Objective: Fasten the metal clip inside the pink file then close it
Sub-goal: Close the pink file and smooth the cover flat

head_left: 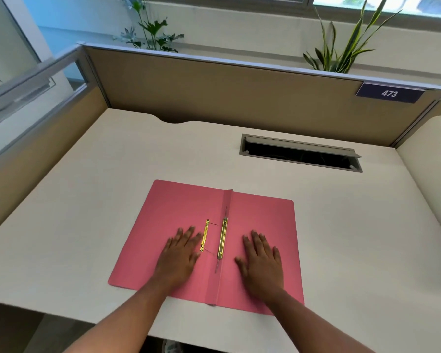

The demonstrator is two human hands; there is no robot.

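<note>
The pink file (pixel 183 207) lies open and flat on the white desk (pixel 87 200), its spine running away from me. A gold metal clip bar (pixel 222 237) sits along the spine fold with thin prongs sticking out at both ends. A second, loose gold clip strip (pixel 204 235) lies on the left flap beside it. My left hand (pixel 180 253) rests flat on the left flap, fingertips just touching the loose strip. My right hand (pixel 261 258) rests flat on the right flap, apart from the clip. Both hands hold nothing.
A rectangular cable slot (pixel 301 153) with a raised lid opens in the desk at the back right. Tan partition walls (pixel 214 90) enclose the desk at the back and left. The file's near edge lies close to the desk's front edge.
</note>
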